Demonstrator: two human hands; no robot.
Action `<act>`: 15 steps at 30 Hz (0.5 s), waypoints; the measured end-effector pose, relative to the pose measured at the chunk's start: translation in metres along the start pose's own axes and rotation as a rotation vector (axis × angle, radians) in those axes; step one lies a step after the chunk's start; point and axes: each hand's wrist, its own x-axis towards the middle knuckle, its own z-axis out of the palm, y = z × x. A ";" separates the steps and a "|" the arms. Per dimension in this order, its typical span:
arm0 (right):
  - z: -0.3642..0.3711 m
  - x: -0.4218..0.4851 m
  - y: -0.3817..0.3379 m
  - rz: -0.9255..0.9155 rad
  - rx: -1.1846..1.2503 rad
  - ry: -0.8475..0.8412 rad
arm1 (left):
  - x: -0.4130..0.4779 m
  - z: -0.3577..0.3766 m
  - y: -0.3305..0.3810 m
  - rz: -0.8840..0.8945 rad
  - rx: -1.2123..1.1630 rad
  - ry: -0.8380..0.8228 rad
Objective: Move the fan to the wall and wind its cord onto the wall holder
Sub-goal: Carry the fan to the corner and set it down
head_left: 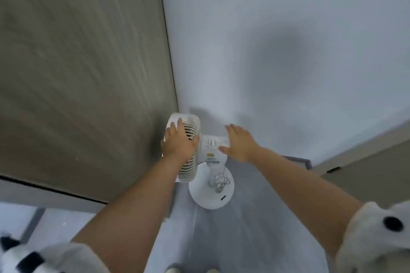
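Note:
A white pedestal fan [188, 168] stands on the grey floor in the corner, its grille head turned left and its round base [211, 195] below. My left hand [177, 139] lies over the top of the grille, fingers spread on it. My right hand [238, 142] hovers flat over the motor housing with its dial [213, 141], thumb near the housing. A thin grey cord [220, 182] lies in a loose tangle on the base by the pole. No wall holder is visible.
A grey-brown panel [84, 73] rises on the left, meeting the white wall [277, 40] at the corner. A second brownish panel with a dark slot [363, 162] stands at the right. My shoe tips [193, 269] show at the bottom edge.

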 end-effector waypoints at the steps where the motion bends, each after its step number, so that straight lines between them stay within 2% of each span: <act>1: 0.007 0.004 0.001 0.009 0.010 -0.062 | 0.001 0.002 -0.002 -0.034 -0.025 -0.017; 4: 0.025 0.013 0.004 0.016 0.012 -0.134 | 0.007 0.011 -0.005 -0.105 -0.139 -0.001; 9: 0.045 0.041 0.009 -0.005 -0.038 -0.102 | 0.024 0.025 -0.011 -0.142 0.059 0.127; 12: 0.059 0.055 0.009 -0.026 -0.030 -0.084 | 0.036 0.033 -0.020 -0.203 -0.018 0.097; 15: 0.070 0.068 0.014 -0.034 -0.019 -0.050 | 0.043 0.040 -0.025 -0.191 -0.043 0.108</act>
